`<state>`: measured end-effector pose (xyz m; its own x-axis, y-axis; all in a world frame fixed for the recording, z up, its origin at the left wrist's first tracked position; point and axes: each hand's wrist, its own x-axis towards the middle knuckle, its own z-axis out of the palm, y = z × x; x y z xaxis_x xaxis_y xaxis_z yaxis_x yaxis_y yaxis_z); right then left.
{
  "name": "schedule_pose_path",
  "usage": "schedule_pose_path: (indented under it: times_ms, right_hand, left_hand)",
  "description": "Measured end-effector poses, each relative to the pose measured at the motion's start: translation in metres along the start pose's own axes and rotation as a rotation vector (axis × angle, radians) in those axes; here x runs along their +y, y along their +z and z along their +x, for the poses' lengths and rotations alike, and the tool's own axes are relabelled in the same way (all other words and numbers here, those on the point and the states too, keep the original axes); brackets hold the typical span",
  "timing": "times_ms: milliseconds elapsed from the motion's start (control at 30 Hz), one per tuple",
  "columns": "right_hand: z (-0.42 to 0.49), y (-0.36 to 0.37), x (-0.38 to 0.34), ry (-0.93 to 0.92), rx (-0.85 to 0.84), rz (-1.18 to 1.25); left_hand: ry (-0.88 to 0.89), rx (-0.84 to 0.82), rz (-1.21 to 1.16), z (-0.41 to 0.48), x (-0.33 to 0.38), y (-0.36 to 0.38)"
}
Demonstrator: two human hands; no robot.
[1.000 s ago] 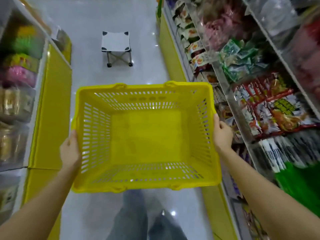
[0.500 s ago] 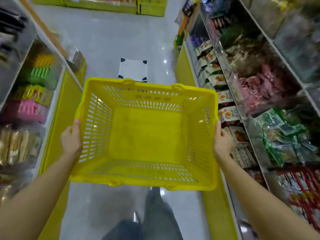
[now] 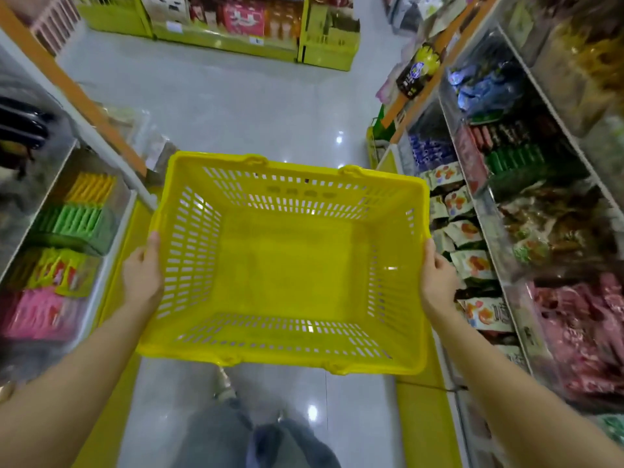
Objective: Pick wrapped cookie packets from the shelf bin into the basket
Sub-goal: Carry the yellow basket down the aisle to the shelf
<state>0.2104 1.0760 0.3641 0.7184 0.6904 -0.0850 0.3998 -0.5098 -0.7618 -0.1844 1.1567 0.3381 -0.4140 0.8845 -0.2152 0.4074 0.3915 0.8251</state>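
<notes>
I carry a yellow plastic basket (image 3: 287, 354) in front of me over the aisle floor; nothing lies in it. My left hand (image 3: 141, 275) grips its left rim with the thumb on top. My right hand (image 3: 437, 282) grips the right rim the same way. Wrapped snack packets fill clear shelf bins on both sides: white packets with orange print (image 3: 467, 231) just right of the basket, pink packets (image 3: 580, 329) further right, and green, yellow and pink packets (image 3: 72, 217) on the left. Which of them are cookies I cannot tell.
Shelves with yellow bases line both sides of a narrow aisle with a glossy grey floor (image 3: 236, 103). A yellow display rack of boxed goods (image 3: 219, 32) closes the far end. My legs (image 3: 256, 437) show below the basket.
The view has moved forward along the aisle and tilted up. The small folding stool seen ahead earlier is now out of sight. Both hands keep the same hold on the basket.
</notes>
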Motion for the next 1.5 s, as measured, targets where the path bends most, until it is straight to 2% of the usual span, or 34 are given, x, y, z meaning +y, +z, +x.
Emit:
schedule_pose_path:
  times_ms: [200, 400, 633, 733, 1033, 1300, 1500]
  right_hand:
    - [0.071, 0.073, -0.060, 0.031, 0.036, -0.045]
    - [0.131, 0.128, -0.086, 0.141, 0.087, -0.026]
    - [0.217, 0.155, -0.100, 0.268, 0.163, -0.005]
    - [0.254, 0.159, -0.107, 0.308, 0.180, 0.019]
    - [0.318, 0.184, -0.133, 0.409, 0.390, 0.024]
    - [0.313, 0.221, -0.144, 0.591, 0.621, 0.059]
    - [0.303, 0.222, -0.128, 0.755, 0.735, 0.094]
  left_hand:
    - [-0.048, -0.049, -0.030, 0.123, 0.043, 0.031]
    - [0.014, -0.120, 0.045, 0.234, 0.089, 0.078]
    - [0.108, -0.233, 0.150, 0.334, 0.156, 0.176]
    - [0.095, -0.267, 0.147, 0.365, 0.189, 0.216]
    - [0.246, -0.440, 0.228, 0.460, 0.272, 0.324]
    - [0.414, -0.661, 0.249, 0.517, 0.332, 0.408]
    - [0.497, -0.772, 0.318, 0.503, 0.355, 0.468]
